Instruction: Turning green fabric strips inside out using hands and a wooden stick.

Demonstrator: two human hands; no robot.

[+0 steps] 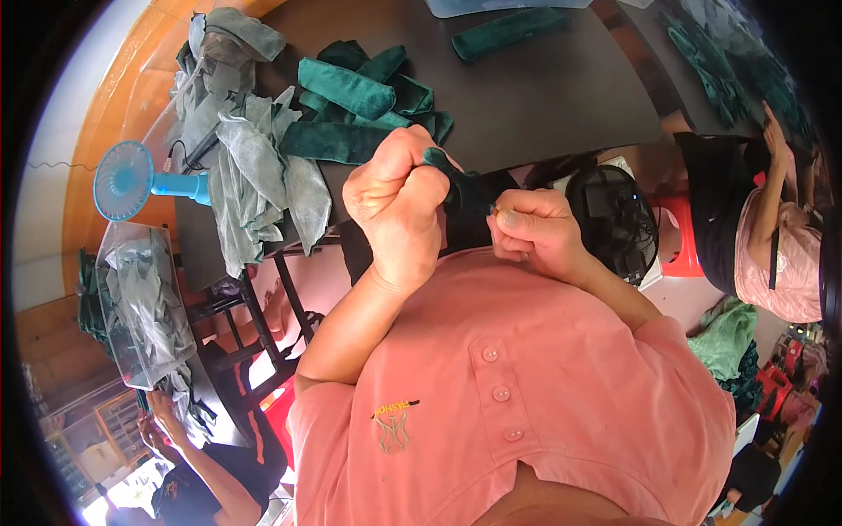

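My left hand (399, 202) is closed in a fist around a small dark green velvet piece (465, 188), which hangs out between the two hands in front of my chest. My right hand (539, 230) is closed in a pinch at the lower right end of that piece. Whatever tiny part lies between its fingertips is too small to make out. Just beyond my left hand, a pile of dark green velvet strips or tubes (346, 88) lies on the dark table (561, 96). One more green velvet piece (509, 33) rests farther back.
Grey-green fabric pieces (254, 167) drape over the table's left edge, near a small blue fan (124, 181). A clear plastic bin (123, 337) with grey fabric stands at left. A black fan (614, 219) and a red stool (677, 232) are at right. Co-workers sit on both sides.
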